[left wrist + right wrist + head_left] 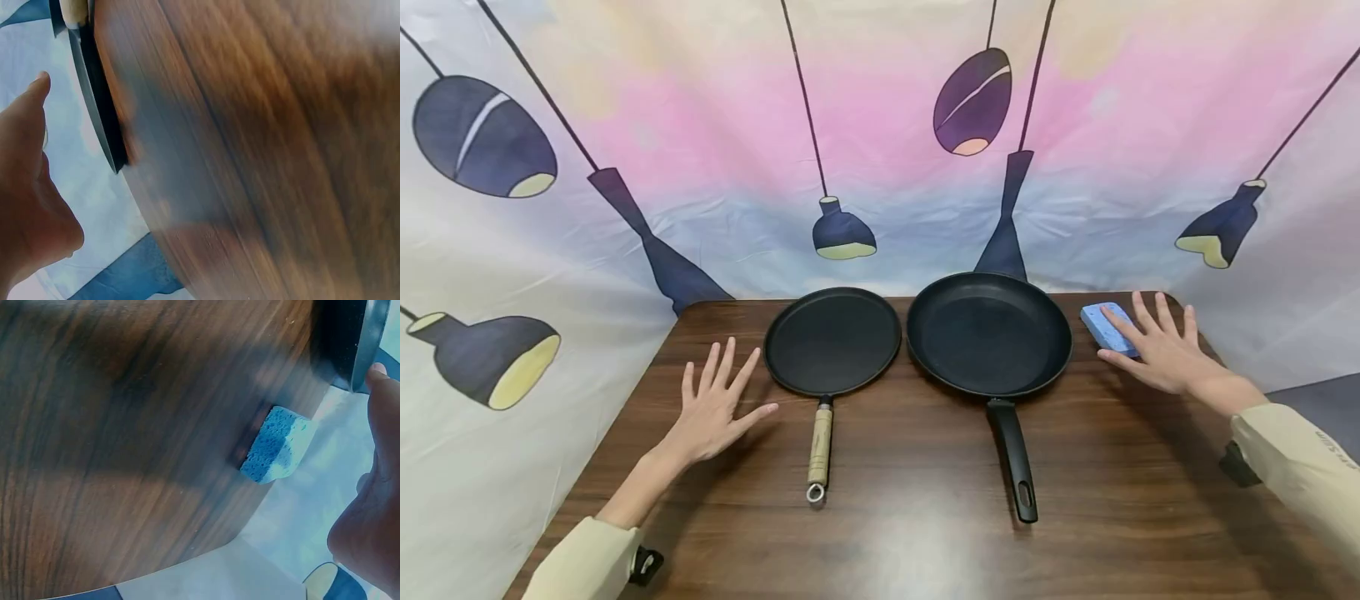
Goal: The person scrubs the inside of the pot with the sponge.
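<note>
A flat black griddle pan (833,340) with a pale wooden handle (821,443) lies left of centre on the table. Beside it sits a deeper black frying pan (989,335), its black handle (1015,462) pointing toward me. My left hand (715,408), fingers spread, is left of the griddle pan and holds nothing. At the right, a blue sponge (1099,323) lies near the table's far edge. My right hand (1165,354) has its fingers spread over the sponge's near side; in the right wrist view the hand stands above and apart from the sponge (275,447).
The brown wooden table (917,475) ends at the back against a hanging cloth (715,150) printed with lamps. Both pans stand close to that far edge, nearly touching each other. Dark bands (646,567) show at the cuffs.
</note>
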`<state>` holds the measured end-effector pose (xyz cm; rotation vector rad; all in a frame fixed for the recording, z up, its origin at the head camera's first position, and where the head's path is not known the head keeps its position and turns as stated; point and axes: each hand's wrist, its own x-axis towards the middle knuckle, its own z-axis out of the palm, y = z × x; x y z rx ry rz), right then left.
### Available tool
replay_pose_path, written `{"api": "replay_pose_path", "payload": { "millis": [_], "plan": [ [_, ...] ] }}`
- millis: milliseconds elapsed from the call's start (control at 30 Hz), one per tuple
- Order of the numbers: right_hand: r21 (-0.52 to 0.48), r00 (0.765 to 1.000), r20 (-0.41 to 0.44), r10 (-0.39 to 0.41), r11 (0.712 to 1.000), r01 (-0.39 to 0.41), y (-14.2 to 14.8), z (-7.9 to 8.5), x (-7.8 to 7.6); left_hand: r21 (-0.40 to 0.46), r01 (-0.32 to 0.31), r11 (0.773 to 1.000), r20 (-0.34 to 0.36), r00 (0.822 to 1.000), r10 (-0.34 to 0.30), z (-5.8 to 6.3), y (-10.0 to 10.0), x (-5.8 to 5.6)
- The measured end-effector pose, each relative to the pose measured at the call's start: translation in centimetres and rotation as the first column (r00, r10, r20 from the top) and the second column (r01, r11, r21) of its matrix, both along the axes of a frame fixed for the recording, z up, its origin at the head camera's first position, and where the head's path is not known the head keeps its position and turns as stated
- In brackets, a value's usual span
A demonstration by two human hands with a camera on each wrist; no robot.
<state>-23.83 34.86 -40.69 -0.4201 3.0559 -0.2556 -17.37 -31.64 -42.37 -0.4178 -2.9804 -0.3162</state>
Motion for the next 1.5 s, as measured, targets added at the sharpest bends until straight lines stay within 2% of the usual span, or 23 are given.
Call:
{"api": "replay_pose_path", "payload": {
  "millis": [167,233,300,333,400,500,533,567,700,767,833,933,1000,1133,1233,1367,1500],
  "plan": [
    [-0.006,0.999,-0.045,-0.001,1.0,0.001,0.9,0.1,0.0,0.043,0.04,0.998,0.011,0.999,-0.04,0.0,0.9,0.1],
    [-0.022,0.998,-0.057,0.005,1.0,-0.006,1.1,0.1,-0.1,0.085,0.052,0.995,0.038,0.998,-0.055,0.1,1.1,0.3],
    [-0.047,0.998,-0.06,0.008,0.999,-0.011,1.1,0.1,-0.2,0.171,0.052,0.984,0.087,0.994,-0.068,0.3,1.2,0.6],
    [-0.064,0.999,-0.054,0.008,0.998,-0.011,1.0,0.2,-0.3,0.233,0.043,0.971,0.123,0.99,-0.074,0.5,1.3,0.8],
    [-0.105,0.999,-0.034,0.004,0.994,-0.008,0.9,0.1,-0.4,0.377,0.022,0.926,0.196,0.975,-0.103,1.0,1.4,1.2],
    [-0.178,1.0,0.004,0.0,0.984,0.0,0.7,0.1,-0.7,0.563,-0.03,0.826,0.285,0.945,-0.16,1.6,1.4,1.9],
    [-0.205,1.0,0.016,0.001,0.979,0.003,0.7,0.1,-0.8,0.608,-0.041,0.793,0.304,0.935,-0.184,1.7,1.6,2.0],
    [-0.231,1.0,0.022,0.005,0.973,0.0,0.8,0.0,-0.9,0.637,-0.048,0.769,0.315,0.927,-0.203,1.8,1.8,2.1],
    [-0.291,1.0,-0.005,0.028,0.956,-0.028,0.8,-0.3,-1.3,0.719,-0.074,0.691,0.352,0.896,-0.271,1.5,2.6,2.5],
    [-0.29,0.999,-0.029,0.02,0.956,-0.028,0.9,-0.6,-1.5,0.743,-0.115,0.659,0.398,0.868,-0.298,1.2,3.0,2.7],
    [-0.27,0.999,-0.033,-0.005,0.963,-0.004,1.0,-0.9,-1.6,0.758,-0.16,0.632,0.45,0.83,-0.33,0.9,3.5,3.0],
    [-0.242,0.999,0.009,-0.041,0.969,0.041,1.2,-1.3,-1.7,0.756,-0.214,0.619,0.514,0.779,-0.359,0.5,4.4,3.4],
    [-0.216,0.998,0.041,-0.047,0.975,0.054,1.3,-1.6,-1.6,0.75,-0.221,0.623,0.531,0.763,-0.369,0.2,5.0,3.7],
    [-0.172,0.994,0.089,-0.068,0.982,0.082,1.6,-2.1,-1.8,0.735,-0.225,0.64,0.544,0.759,-0.359,-0.2,6.0,3.9],
    [-0.16,0.992,0.093,-0.09,0.982,0.104,1.7,-2.5,-1.8,0.719,-0.244,0.65,0.561,0.756,-0.336,-0.3,6.5,3.8],
    [-0.181,0.994,0.059,-0.09,0.979,0.099,1.4,-2.8,-2.2,0.717,-0.289,0.635,0.584,0.746,-0.321,-0.3,7.1,3.7],
    [-0.21,0.989,0.053,-0.138,0.967,0.146,0.4,-3.0,-2.9,0.719,-0.318,0.618,0.6,0.732,-0.321,-0.3,7.4,3.9]
  ]
}}
